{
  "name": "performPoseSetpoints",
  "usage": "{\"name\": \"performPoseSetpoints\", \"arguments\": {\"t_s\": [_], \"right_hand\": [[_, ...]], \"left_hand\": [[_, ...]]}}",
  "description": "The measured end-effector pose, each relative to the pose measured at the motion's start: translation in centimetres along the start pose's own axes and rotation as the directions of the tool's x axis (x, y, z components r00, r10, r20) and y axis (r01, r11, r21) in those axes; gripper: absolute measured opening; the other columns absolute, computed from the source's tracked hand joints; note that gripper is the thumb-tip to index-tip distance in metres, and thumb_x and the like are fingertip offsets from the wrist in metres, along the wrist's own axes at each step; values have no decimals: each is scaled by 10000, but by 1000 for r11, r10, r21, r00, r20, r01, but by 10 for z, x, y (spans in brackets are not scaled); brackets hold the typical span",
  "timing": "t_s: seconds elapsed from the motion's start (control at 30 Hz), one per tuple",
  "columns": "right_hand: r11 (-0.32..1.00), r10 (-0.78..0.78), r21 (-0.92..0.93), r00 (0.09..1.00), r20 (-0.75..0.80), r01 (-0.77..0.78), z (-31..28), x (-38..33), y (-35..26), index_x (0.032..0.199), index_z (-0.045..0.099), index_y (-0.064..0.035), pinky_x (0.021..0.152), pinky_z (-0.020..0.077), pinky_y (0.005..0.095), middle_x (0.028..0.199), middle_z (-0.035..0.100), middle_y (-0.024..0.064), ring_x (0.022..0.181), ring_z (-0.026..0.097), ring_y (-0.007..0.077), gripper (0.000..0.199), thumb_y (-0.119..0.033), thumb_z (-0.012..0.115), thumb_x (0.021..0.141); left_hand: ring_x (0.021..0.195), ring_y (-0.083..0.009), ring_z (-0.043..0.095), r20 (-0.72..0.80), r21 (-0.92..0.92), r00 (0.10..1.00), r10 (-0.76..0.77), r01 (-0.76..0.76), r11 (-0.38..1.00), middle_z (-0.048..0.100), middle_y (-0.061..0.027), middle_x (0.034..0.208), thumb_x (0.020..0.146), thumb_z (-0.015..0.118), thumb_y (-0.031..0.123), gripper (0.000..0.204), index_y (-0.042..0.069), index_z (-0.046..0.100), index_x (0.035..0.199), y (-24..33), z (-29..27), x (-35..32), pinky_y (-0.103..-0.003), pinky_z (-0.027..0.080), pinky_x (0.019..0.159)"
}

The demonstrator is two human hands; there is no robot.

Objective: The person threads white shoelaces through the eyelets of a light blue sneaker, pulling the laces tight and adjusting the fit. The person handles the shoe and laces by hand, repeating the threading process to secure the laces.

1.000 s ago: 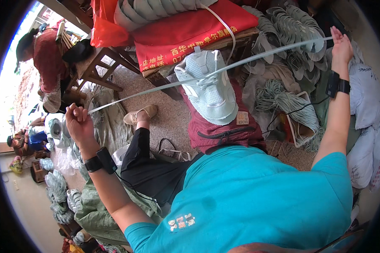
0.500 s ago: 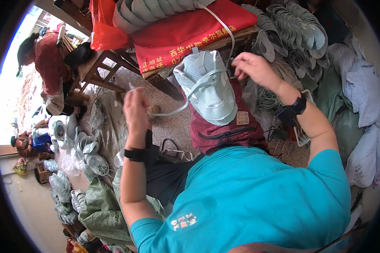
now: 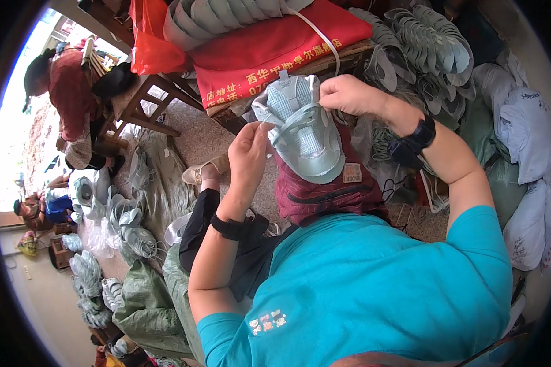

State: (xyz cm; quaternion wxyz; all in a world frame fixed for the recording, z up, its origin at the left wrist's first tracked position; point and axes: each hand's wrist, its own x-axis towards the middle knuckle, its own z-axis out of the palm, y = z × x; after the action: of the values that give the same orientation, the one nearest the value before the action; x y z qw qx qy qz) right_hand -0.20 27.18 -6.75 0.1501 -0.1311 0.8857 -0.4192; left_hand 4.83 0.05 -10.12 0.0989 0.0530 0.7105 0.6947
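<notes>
A pale mint-green shoe upper (image 3: 309, 156) with a mesh tongue lies over a maroon striped cloth (image 3: 300, 199) on my lap, its toe pointing toward me. A light shoelace (image 3: 295, 120) crosses its front. My left hand (image 3: 250, 150) is closed at the upper's left eyelet edge, pinching the shoelace there. At the right eyelet edge my right hand (image 3: 352, 96) is closed too, with thumb and finger pressed together where the lace runs. The fingers hide the lace's ends.
Ahead is a wooden bench with a red printed cloth (image 3: 275, 46) and a row of stacked grey-green uppers (image 3: 220, 21). More uppers (image 3: 434, 46) hang at the right, above white sacks (image 3: 526, 134). A wooden stool (image 3: 150, 101) and another person (image 3: 73, 92) are at the left.
My left hand has moved right, from out beside the shoe upper to its left edge, drawing in the loose lace. My right hand has moved left to the upper's right edge.
</notes>
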Motion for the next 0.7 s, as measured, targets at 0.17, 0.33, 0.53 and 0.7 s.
{"name": "performPoseSetpoints", "arguments": {"t_s": [0.17,0.33,0.53,0.7], "right_hand": [[498,-505,-796,861,57,345,19,-2,-29,778,578,-58,659,529,421,731,636,106,720,650,313,78,-121,624,768],[468,-418,-818,899,129,334,6,-10,-44,867,584,-43,725,535,400,943,609,124,844,644,294,160,-96,686,756],[589,-518,-628,834,188,508,-22,-5,-39,1044,535,-48,797,519,411,1054,559,83,986,621,307,361,-54,733,742],[627,-479,-510,808,343,589,-41,10,-35,1010,538,-57,756,519,424,1044,551,78,939,626,311,317,-56,726,754]], "left_hand": [[672,-40,513,-40,141,998,44,-38,989,606,24,757,997,549,179,235,-25,664,977,-7,1,2,-208,413,597],[631,-22,463,-38,200,997,62,-53,978,615,37,773,999,561,212,265,-15,671,917,-17,2,5,-209,372,545],[607,-242,543,2,692,948,318,-231,683,583,-106,687,929,604,197,229,4,607,806,2,13,9,-358,440,581],[738,-400,581,207,813,929,307,-338,475,574,-198,761,899,582,207,247,-4,563,770,28,10,19,-466,454,645]]}}
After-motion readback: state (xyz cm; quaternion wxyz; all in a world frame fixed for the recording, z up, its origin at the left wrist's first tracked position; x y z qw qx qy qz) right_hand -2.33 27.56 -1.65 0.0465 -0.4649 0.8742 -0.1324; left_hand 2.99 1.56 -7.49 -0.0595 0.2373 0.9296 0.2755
